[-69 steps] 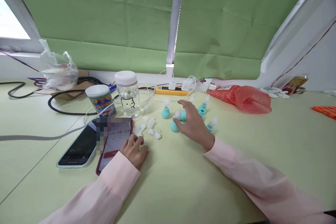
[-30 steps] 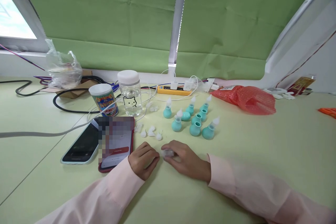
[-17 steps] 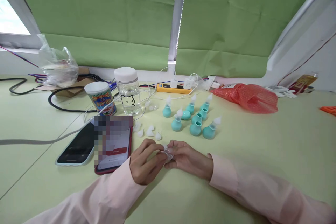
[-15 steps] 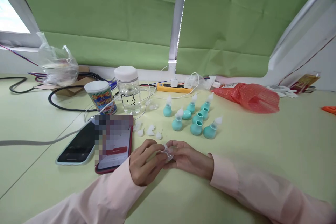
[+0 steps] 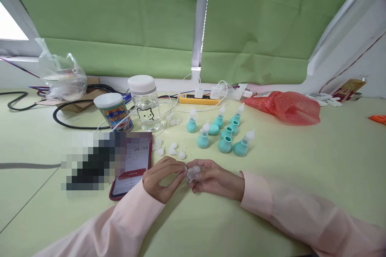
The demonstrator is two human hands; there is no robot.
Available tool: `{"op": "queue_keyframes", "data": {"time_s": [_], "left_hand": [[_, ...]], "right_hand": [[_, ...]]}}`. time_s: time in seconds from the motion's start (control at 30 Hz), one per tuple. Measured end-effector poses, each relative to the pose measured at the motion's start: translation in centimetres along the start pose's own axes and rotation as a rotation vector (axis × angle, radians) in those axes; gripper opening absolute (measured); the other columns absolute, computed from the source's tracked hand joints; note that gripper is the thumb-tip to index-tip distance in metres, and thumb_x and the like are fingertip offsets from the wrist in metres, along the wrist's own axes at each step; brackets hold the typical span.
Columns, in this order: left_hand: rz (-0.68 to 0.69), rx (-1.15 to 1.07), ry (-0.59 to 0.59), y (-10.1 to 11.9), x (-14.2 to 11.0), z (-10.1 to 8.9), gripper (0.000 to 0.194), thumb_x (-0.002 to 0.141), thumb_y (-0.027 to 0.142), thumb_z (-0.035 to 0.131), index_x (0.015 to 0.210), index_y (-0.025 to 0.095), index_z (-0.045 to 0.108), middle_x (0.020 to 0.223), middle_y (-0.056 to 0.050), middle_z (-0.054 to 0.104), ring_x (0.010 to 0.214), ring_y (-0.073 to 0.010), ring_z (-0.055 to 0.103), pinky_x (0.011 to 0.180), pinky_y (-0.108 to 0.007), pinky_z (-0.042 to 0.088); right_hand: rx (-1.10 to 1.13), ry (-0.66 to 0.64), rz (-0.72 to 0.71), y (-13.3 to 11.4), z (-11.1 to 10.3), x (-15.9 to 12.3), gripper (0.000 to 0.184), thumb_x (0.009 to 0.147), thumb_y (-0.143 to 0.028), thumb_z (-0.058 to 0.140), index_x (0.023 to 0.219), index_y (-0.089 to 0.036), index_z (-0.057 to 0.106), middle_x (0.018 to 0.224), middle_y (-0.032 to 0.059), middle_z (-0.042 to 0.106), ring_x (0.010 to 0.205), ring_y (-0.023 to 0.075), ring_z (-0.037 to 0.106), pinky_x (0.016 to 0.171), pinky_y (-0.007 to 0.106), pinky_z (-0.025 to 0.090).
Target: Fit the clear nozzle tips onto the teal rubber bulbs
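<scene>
Both of my hands meet low over the pale green table (image 5: 271, 176). My left hand (image 5: 161, 177) and my right hand (image 5: 215, 178) pinch a small clear plastic tip (image 5: 192, 173) between their fingertips. Just beyond them lie several loose white tips (image 5: 171, 150). Behind those stands a cluster of several teal rubber bulbs (image 5: 224, 144), some capped with a white tip, some uncapped. A red-cased phone (image 5: 132, 164) showing a timer lies beside my left hand.
A clear jar with a white lid (image 5: 146, 102) and a printed can (image 5: 113, 112) stand behind the phone. Cables (image 5: 75, 124), a yellow power strip (image 5: 197, 99) and a plastic bag (image 5: 62, 76) line the back. A red mesh bag (image 5: 285, 106) lies at the right.
My right hand drew back from the teal bulbs to the table's front and met my left hand. Both now hold a clear tip, lifted slightly off the table.
</scene>
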State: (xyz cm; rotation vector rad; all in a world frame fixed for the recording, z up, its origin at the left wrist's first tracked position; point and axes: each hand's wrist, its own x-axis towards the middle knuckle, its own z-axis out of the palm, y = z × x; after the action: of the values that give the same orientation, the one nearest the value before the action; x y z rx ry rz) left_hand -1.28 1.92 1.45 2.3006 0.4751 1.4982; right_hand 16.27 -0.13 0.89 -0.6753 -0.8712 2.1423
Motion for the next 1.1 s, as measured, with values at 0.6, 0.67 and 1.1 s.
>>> {"op": "queue_keyframes", "data": {"time_s": [0.6,0.67,1.1], "left_hand": [[-0.218,-0.122,-0.056,-0.7,-0.6,0.3,0.017,0.061,0.003,0.064,0.071,0.016,0.065,0.066,-0.004,0.067,0.058,-0.0139,0.059,0.054,-0.026,0.050],[-0.203,-0.110,-0.086,-0.6,-0.3,0.2,0.016,0.061,0.003,0.064,0.071,0.016,0.065,0.066,-0.004,0.067,0.058,-0.0138,0.058,0.055,-0.027,0.049],[-0.197,-0.027,-0.115,-0.1,-0.3,0.4,0.019,0.063,0.007,0.063,0.080,0.017,0.064,0.069,-0.005,0.067,0.064,-0.0161,0.058,0.056,-0.027,0.051]], "right_hand": [[-0.509,0.235,-0.417,1.1,0.7,-0.2,0.022,0.058,-0.017,0.068,0.070,-0.016,0.049,0.084,0.0024,0.055,0.073,0.0121,0.054,0.061,0.024,0.043],[-0.506,0.252,-0.445,1.2,0.5,-0.1,0.019,0.058,-0.017,0.068,0.068,-0.016,0.052,0.084,0.0020,0.053,0.071,0.0114,0.053,0.057,0.023,0.043],[-0.505,0.333,-0.364,1.3,0.9,-0.4,0.025,0.058,-0.018,0.068,0.076,-0.016,0.051,0.072,-0.0006,0.054,0.068,0.0106,0.053,0.061,0.024,0.044]]}}
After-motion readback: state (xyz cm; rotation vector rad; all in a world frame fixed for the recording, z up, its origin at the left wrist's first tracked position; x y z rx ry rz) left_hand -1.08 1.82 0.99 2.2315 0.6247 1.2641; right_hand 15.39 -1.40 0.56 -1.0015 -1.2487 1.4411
